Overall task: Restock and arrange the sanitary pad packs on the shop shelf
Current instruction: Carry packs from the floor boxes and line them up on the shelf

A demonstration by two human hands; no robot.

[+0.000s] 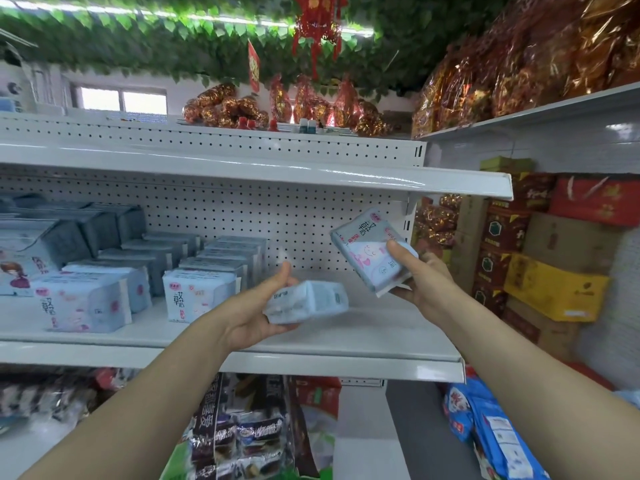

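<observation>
left grip [258, 315] clamped on flat pack [311, 299], just over shelf [346, 367] | right grip [422, 282] clamped on tilted pack [370, 251], above shelf's right end | stocked rows [207, 271] at left

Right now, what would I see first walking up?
The left hand grips a pale blue plastic pad pack turned flat; the right hand holds a pink-printed pad pack tilted up. Both hang over the right end of the white metal shelf. Shiny red-gold foil bags crowd the top right.
</observation>
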